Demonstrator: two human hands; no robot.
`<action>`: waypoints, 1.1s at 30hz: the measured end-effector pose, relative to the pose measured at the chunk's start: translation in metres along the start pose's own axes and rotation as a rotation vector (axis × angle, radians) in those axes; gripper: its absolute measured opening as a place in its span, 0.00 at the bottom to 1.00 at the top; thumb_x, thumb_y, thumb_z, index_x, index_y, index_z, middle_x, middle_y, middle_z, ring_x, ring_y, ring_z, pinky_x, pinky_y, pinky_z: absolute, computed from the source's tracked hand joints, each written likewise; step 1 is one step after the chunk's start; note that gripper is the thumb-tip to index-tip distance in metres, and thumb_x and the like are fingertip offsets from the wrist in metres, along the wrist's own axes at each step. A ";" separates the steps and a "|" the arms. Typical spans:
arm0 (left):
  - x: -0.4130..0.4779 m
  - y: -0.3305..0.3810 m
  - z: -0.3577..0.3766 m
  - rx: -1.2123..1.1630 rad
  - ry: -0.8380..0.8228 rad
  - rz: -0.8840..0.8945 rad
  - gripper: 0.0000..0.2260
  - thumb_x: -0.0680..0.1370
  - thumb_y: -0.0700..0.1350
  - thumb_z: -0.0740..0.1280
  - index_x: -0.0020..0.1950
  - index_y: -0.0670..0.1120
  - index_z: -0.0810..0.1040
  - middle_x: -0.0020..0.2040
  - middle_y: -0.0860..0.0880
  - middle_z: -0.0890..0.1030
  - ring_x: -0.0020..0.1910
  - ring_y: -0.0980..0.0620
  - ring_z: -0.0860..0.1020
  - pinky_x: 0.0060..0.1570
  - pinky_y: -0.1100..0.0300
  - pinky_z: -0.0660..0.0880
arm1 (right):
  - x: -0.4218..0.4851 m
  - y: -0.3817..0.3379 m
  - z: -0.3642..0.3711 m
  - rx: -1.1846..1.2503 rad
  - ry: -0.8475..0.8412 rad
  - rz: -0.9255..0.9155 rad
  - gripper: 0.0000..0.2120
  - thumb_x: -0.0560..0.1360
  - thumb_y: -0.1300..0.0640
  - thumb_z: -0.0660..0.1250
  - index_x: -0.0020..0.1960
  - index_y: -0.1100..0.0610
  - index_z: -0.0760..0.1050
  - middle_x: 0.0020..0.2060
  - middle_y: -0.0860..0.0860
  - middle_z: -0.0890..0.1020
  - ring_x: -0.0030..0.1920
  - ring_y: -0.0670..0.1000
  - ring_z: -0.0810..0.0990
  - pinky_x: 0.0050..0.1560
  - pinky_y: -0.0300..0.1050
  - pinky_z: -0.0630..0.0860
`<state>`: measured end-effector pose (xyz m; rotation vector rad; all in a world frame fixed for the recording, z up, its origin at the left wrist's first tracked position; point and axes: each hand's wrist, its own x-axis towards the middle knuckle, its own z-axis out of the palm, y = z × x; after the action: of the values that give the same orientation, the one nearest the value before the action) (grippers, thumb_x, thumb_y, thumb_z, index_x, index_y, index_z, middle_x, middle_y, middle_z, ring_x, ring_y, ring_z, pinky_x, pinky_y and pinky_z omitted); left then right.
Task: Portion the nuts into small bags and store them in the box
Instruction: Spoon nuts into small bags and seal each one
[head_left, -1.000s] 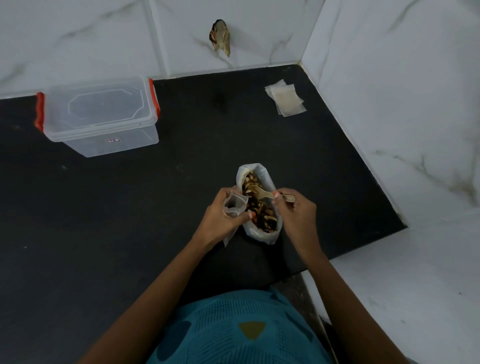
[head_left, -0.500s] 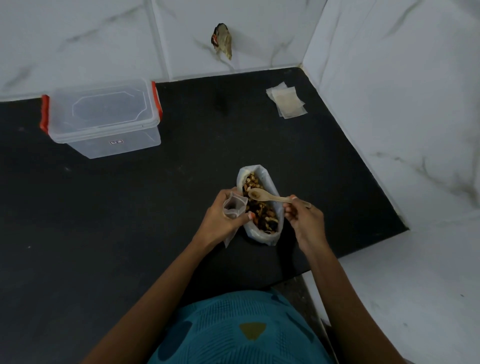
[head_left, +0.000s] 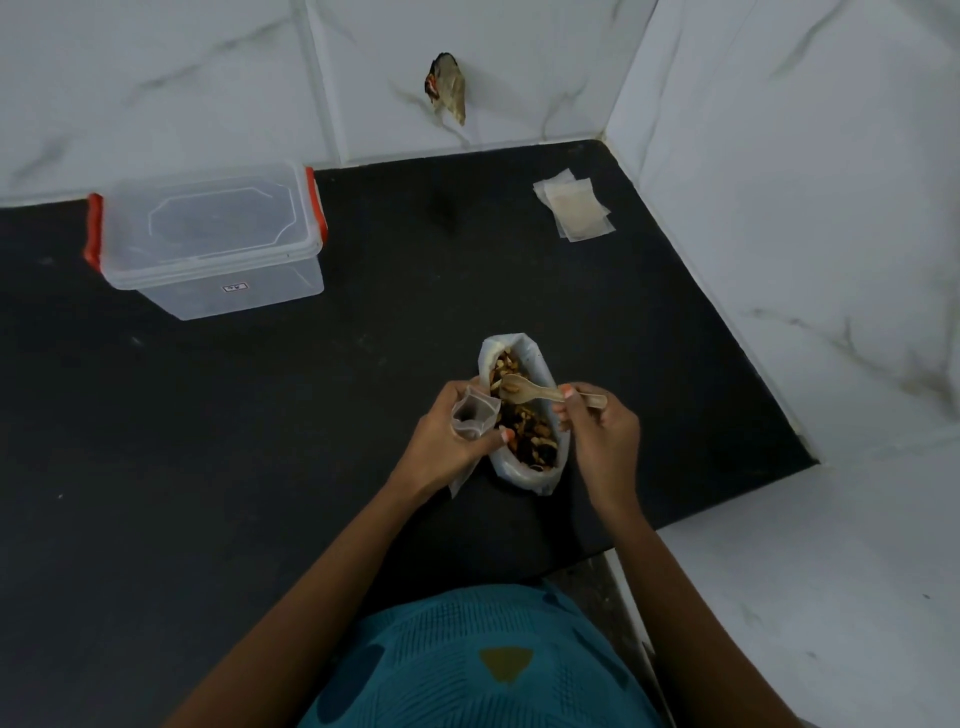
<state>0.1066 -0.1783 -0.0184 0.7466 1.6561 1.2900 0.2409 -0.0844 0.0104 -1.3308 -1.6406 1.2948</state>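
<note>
Black countertop (head_left: 260, 467) runs back to white marble walls (head_left: 779, 208), and you look to be early in the job. Your left hand (head_left: 447, 441) grips one small bag (head_left: 471, 418), its mouth held open just beside the large bag (head_left: 540, 475) near the counter's front edge; whether anything is in it yet I cannot tell. Your right hand (head_left: 597, 436) pinches the handle of a wooden spoon (head_left: 540, 394), whose bowl sits over the nuts (head_left: 524, 436) in the large bag, seemingly with a few pieces on it. So the step in hand looks like scooping into this first portion — no filled bag lies on the counter. Left to do, by my reading: fill and close this one, then work through the stack of small bags (head_left: 574, 210), flat and empty, at the far right. At the far left the clear box (head_left: 234, 291) has its lid (head_left: 208, 218) on, and no portions show through its walls — it will need opening before anything is stored.
</note>
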 end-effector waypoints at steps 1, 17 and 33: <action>0.001 0.000 0.000 -0.001 0.001 -0.001 0.18 0.71 0.42 0.73 0.57 0.51 0.70 0.56 0.60 0.74 0.56 0.62 0.74 0.56 0.62 0.72 | -0.004 0.001 0.003 -0.036 -0.005 -0.045 0.05 0.76 0.62 0.64 0.49 0.58 0.78 0.37 0.48 0.80 0.36 0.37 0.78 0.40 0.29 0.75; 0.000 -0.002 -0.002 -0.010 0.012 -0.002 0.19 0.70 0.44 0.73 0.56 0.52 0.70 0.53 0.63 0.74 0.55 0.64 0.74 0.56 0.62 0.72 | 0.002 0.007 -0.022 -0.273 -0.004 -0.293 0.05 0.75 0.66 0.63 0.48 0.61 0.78 0.38 0.49 0.78 0.38 0.39 0.76 0.40 0.26 0.71; 0.001 -0.004 -0.003 -0.023 -0.013 -0.011 0.19 0.70 0.44 0.73 0.58 0.50 0.70 0.65 0.55 0.72 0.62 0.58 0.73 0.60 0.59 0.72 | 0.003 0.003 -0.021 -0.382 -0.161 -0.347 0.07 0.75 0.66 0.65 0.51 0.63 0.78 0.43 0.49 0.77 0.44 0.44 0.77 0.45 0.27 0.72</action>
<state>0.1039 -0.1795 -0.0226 0.7304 1.6302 1.2913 0.2602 -0.0750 0.0138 -1.0989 -2.2002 0.9319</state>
